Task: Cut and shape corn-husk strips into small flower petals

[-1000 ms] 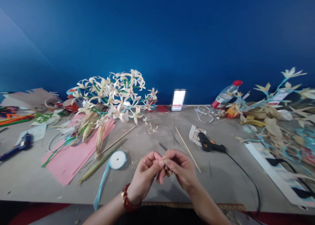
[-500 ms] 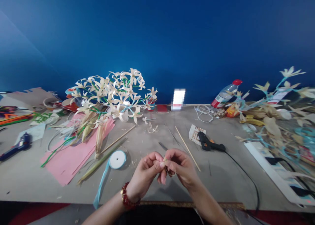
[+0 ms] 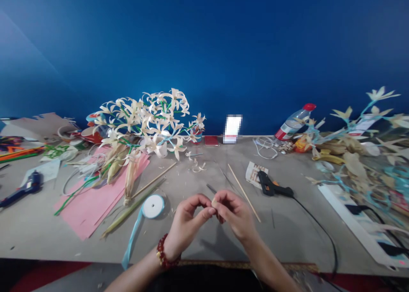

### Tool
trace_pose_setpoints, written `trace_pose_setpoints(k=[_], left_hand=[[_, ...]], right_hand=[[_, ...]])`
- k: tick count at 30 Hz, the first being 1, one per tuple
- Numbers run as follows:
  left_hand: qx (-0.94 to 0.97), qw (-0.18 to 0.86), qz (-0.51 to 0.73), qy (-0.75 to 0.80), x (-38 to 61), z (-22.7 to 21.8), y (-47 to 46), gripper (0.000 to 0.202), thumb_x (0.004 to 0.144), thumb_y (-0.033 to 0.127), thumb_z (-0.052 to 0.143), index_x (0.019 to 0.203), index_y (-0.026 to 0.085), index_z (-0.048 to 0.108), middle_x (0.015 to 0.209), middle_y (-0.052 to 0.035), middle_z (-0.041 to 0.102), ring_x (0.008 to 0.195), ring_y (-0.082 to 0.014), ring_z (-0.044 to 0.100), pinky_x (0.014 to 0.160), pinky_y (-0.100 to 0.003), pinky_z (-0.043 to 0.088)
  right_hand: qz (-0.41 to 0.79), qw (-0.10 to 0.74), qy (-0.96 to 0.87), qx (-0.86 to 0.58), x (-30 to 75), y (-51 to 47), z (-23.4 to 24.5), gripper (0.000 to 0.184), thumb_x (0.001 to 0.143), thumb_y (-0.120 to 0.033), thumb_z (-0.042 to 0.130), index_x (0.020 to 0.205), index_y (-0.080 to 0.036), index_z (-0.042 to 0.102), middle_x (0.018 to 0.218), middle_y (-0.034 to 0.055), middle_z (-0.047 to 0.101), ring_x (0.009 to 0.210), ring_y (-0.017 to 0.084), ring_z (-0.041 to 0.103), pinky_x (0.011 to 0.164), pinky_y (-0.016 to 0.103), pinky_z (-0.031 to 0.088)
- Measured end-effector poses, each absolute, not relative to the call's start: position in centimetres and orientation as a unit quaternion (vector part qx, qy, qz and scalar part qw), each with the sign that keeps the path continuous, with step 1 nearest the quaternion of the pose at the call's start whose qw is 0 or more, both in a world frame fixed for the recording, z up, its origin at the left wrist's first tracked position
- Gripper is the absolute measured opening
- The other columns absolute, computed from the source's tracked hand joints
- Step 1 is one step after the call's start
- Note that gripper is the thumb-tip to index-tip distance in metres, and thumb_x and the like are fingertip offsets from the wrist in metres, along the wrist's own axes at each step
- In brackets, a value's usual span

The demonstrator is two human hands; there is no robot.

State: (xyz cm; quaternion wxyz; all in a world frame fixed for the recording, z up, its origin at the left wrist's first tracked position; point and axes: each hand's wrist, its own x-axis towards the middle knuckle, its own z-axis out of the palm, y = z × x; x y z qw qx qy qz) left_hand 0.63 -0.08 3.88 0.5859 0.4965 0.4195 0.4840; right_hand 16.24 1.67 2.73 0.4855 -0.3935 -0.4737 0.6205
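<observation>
My left hand [image 3: 187, 224] and my right hand [image 3: 236, 213] meet fingertip to fingertip above the near middle of the grey table [image 3: 198, 241]. Both pinch a tiny pale straw-coloured piece [image 3: 214, 203] between thumb and fingers; most of it is hidden by the fingers. A red bead bracelet [image 3: 163, 252] sits on my left wrist. A roll of light blue ribbon [image 3: 152, 207] lies just left of my left hand, its tail trailing toward the table's front edge.
A bunch of cream husk flowers [image 3: 150, 121] lies on pink paper [image 3: 92, 198] at the left. Thin wooden sticks [image 3: 243, 193], a black glue gun [image 3: 271, 187] with cord, a blue glue gun [image 3: 22, 187], a bottle [image 3: 294, 122] and more husk flowers [image 3: 354, 151] surround the hands.
Both hands have stayed in place, shifting slightly up and away; the fingers have reworked their pinch on the small pale piece. Nothing else on the table has moved.
</observation>
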Motion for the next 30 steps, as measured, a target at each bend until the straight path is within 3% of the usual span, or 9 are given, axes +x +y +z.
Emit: trace_pose_setpoints(k=[4,11,15,23,30], left_hand=[[0.550,0.525,0.468,0.451,0.7,4.0,0.1,0.019,0.085,0.029,0.068,0.075,0.014,0.067,0.070,-0.0036,0.068,0.070,-0.0145,0.060,0.071,-0.025,0.046],[0.448,0.642,0.486,0.389,1.0,3.4,0.1,0.018,0.086,0.029,0.066,0.081,0.012,0.063,0.070,-0.0045,0.068,0.064,-0.0133,0.061,0.065,-0.026,0.051],[0.439,0.656,0.487,0.375,1.0,3.4,0.1,0.016,0.086,0.028,0.066,0.085,0.012,0.062,0.072,-0.0050,0.068,0.063,-0.0126,0.062,0.064,-0.025,0.051],[0.522,0.548,0.478,0.446,1.4,3.7,0.1,0.018,0.089,0.025,0.060,0.076,0.012,0.061,0.065,-0.0037,0.065,0.056,-0.0119,0.059,0.058,-0.024,0.050],[0.519,0.512,0.504,0.463,2.0,2.7,-0.1,0.020,0.093,0.029,0.054,0.081,0.014,0.059,0.063,-0.0013,0.063,0.057,-0.0124,0.060,0.058,-0.023,0.050]], right_hand=[[0.594,0.489,-0.496,-0.402,16.3,1.4,2.5,0.026,0.084,-0.042,0.068,0.077,-0.018,0.060,0.057,-0.0028,0.057,0.046,0.008,0.046,0.044,0.020,0.037],[0.597,0.517,-0.484,-0.378,15.8,1.2,2.3,0.024,0.087,-0.041,0.065,0.082,-0.019,0.058,0.058,-0.0035,0.057,0.049,0.010,0.052,0.047,0.021,0.040],[0.612,0.507,-0.481,-0.371,16.0,1.4,2.3,0.024,0.088,-0.041,0.064,0.083,-0.019,0.057,0.058,-0.0041,0.055,0.049,0.009,0.050,0.048,0.020,0.039],[0.592,0.521,-0.480,-0.384,15.7,1.2,2.1,0.025,0.087,-0.041,0.065,0.082,-0.019,0.056,0.061,-0.0040,0.054,0.051,0.009,0.051,0.048,0.021,0.041],[0.571,0.571,-0.422,-0.412,14.3,0.7,1.5,0.026,0.086,-0.043,0.067,0.084,-0.019,0.056,0.063,-0.0045,0.053,0.048,0.008,0.052,0.047,0.020,0.045]])
